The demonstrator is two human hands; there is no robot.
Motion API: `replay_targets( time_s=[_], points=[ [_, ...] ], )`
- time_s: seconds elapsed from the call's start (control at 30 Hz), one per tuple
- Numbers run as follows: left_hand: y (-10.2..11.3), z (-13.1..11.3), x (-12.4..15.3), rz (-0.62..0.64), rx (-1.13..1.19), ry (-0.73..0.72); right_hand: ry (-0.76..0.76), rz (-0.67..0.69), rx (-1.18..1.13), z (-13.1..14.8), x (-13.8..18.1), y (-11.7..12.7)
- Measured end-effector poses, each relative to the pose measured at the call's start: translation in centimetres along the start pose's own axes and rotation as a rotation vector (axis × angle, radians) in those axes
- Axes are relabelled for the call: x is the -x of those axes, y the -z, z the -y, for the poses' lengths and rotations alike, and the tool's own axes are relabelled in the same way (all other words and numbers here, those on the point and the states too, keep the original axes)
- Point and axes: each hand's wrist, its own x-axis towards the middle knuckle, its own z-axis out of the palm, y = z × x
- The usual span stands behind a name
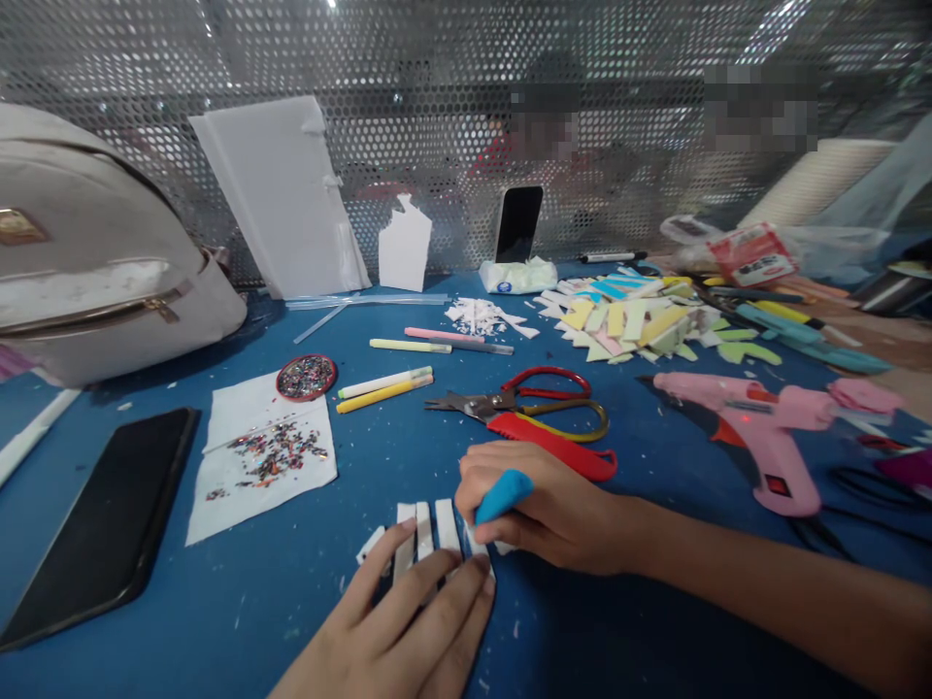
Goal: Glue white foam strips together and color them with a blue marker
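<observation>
My left hand [408,621] lies flat with fingers stretched out, pressing down on a row of small white foam strips [426,524] on the blue table [291,592]. My right hand [539,505] is closed round a blue-handled tool [504,493], its tip hidden at the right end of the strips. Just beyond my right hand lie red-handled scissors [524,393] and a red utility knife [557,449].
A black phone [102,524] lies at the left, beside a white paper with glitter [266,456] and a round glitter dish [307,377]. A pink glue gun [757,427] lies right. Coloured foam scraps [633,320], markers [384,386], a beige bag [94,262] and a propped phone [518,223] stand farther back.
</observation>
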Motion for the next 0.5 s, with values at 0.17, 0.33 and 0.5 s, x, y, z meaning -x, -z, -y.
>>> replay_targets(
  time_s=[0.17,0.33,0.5],
  points=[
    [0.02,0.05,-0.06,-0.02,0.003,-0.013,0.008,-0.014,-0.013,-0.13,0.02,-0.07],
    [-0.02,0.08,-0.05,-0.006,0.001,-0.004,0.008,-0.041,-0.02,0.09,-0.03,-0.12],
    [-0.07,0.1,0.0,-0.024,0.011,-0.011,0.021,-0.045,-0.001,0.17,0.02,-0.07]
  ],
)
